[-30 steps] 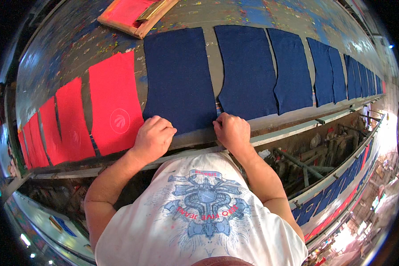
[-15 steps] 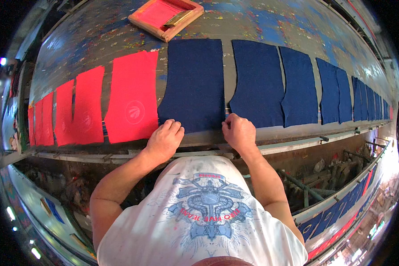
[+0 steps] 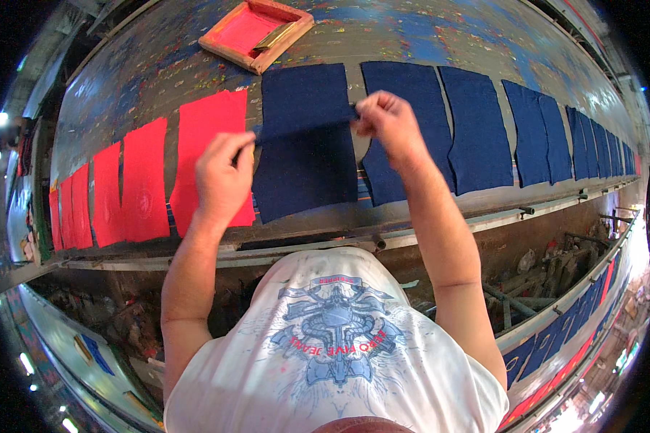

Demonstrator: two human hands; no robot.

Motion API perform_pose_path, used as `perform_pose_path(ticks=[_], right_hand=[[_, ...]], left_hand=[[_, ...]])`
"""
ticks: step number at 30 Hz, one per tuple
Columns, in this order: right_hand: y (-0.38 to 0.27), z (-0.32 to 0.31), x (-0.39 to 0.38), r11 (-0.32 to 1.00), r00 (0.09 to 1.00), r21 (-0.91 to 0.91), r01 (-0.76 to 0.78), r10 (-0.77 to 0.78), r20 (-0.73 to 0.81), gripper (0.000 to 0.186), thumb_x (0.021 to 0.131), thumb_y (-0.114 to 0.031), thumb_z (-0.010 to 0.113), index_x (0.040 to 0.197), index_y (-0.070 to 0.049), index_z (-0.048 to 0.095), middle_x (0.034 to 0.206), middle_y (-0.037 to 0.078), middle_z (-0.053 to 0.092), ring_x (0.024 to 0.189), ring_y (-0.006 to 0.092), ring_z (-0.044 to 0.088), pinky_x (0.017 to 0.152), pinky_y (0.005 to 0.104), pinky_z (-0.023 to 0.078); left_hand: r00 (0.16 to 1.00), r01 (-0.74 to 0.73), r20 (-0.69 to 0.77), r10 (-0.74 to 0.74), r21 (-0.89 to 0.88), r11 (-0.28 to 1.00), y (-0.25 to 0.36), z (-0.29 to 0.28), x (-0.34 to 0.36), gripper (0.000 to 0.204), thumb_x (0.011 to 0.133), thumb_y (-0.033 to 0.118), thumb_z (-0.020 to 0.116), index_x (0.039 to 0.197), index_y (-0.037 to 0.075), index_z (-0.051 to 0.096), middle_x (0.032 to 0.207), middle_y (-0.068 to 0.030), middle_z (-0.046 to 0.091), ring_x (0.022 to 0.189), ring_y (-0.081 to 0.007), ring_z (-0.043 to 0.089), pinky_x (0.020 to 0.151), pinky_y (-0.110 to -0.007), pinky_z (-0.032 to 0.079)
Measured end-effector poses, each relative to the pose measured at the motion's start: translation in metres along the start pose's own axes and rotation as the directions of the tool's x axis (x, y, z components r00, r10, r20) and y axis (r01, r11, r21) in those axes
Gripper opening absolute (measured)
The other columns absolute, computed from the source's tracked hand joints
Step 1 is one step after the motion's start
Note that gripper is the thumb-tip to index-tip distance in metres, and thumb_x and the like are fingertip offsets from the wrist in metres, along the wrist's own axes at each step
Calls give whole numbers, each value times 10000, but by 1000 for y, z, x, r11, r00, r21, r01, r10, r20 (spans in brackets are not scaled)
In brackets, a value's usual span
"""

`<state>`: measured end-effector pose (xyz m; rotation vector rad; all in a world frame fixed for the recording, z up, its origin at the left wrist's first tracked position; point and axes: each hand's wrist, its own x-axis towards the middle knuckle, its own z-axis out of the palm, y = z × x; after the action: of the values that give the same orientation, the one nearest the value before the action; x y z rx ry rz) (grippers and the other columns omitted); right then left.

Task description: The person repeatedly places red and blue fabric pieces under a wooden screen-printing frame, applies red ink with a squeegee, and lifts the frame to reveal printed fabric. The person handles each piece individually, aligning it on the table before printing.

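Observation:
My left hand point(image 3: 220, 169) and my right hand point(image 3: 390, 123) are raised over the long table, fingers closed in a pinch. Between them stretches the near edge of a navy fabric panel point(image 3: 303, 90), held by its two corners. Its lifted edge makes a dark band from hand to hand. Below that band more navy fabric point(image 3: 307, 180) lies flat on the table; whether it is a separate layer, I cannot tell. Partly behind my left hand lies a red fabric panel point(image 3: 213, 119). Just right of the held panel is another navy panel point(image 3: 408, 123), partly behind my right hand.
A wooden frame point(image 3: 227, 54) with red mesh and a squeegee point(image 3: 276, 37) rests beyond the panels. Several red panels point(image 3: 144, 173) run left, several navy ones point(image 3: 477, 130) right. A metal rail point(image 3: 448, 227) edges the table. Another table with panels point(image 3: 549, 353) stands behind me at right.
Both hands have risen from the table's near edge and moved away from me, drawing the navy panel's near edge up and over. The view has shifted slightly.

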<state>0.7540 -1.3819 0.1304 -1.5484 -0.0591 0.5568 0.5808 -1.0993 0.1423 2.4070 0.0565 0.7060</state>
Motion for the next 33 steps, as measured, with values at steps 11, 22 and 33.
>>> perform_pose_path(ticks=[11, 22, 33], right_hand=[[-65, -100, -60, 767, 709, -199, 610, -640, -297, 88, 1070, -60, 763, 994, -16, 757, 1047, 11, 777, 940, 71, 645, 880, 251, 510], [91, -177, -153, 956, 938, -294, -6, -97, -332, 150, 1044, -57, 784, 919, -27, 709, 782, -70, 624, 736, 31, 529, 654, 258, 436], [80, -82, -132, 382, 849, -861, 335, -518, 101, 69, 923, -147, 849, 931, -104, 796, 935, 135, 752, 934, 377, 754, 831, 499, 628]], left_hand=[[971, -237, -121, 206, -380, 894, 84, 36, 31, 330, 833, -131, 839, 1116, 37, 819, 1076, -136, 789, 1002, -306, 778, 894, -406, 630], [863, -243, 317, 392, -420, 874, 76, 112, -71, 250, 851, -2, 829, 1096, 33, 794, 1114, -112, 736, 1052, -333, 737, 909, -441, 635], [701, -467, 701, 132, 311, 828, 1, 18, -112, 184, 858, 83, 718, 1023, 2, 733, 1115, -167, 646, 1075, -357, 654, 867, -415, 639]])
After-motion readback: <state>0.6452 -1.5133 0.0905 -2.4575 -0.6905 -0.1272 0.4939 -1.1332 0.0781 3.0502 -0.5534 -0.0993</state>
